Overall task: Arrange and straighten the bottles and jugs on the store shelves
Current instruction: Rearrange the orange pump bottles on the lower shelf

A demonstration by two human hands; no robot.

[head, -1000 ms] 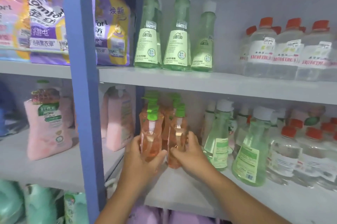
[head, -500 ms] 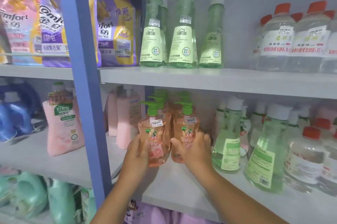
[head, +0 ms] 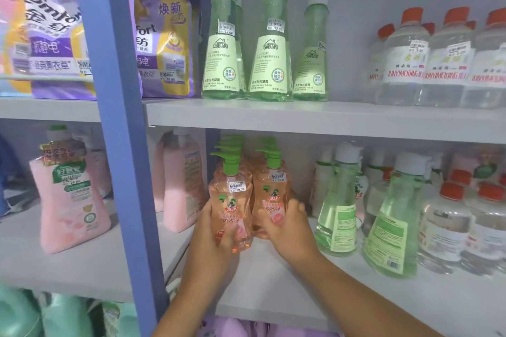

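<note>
A blue upright post (head: 120,145) runs from top to bottom, and everything sits in relation to it. Right of the post, the grey middle shelf (head: 287,290) carries the task's goods. Above that shelf and right of the post stand three tall green bottles (head: 269,43) with white caps, and farther right a cluster of clear bottles with orange caps (head: 427,62). Left of the post, up high, purple refill pouches (head: 52,35) fill the space; lower left stands a pink jug (head: 69,194).

On the middle shelf, well right of the post, two green bottles (head: 388,221) lean with their labels turned. Just right of the post stand two rows of peach pump bottles. The left front pump bottle (head: 231,205) is gripped low by the left hand (head: 210,238), its fingers curled round the body. The right front pump bottle (head: 269,197) touches its neighbour and is held by the right hand (head: 286,227), whose fingers wrap its lower side. Both face forward, upright.
</note>
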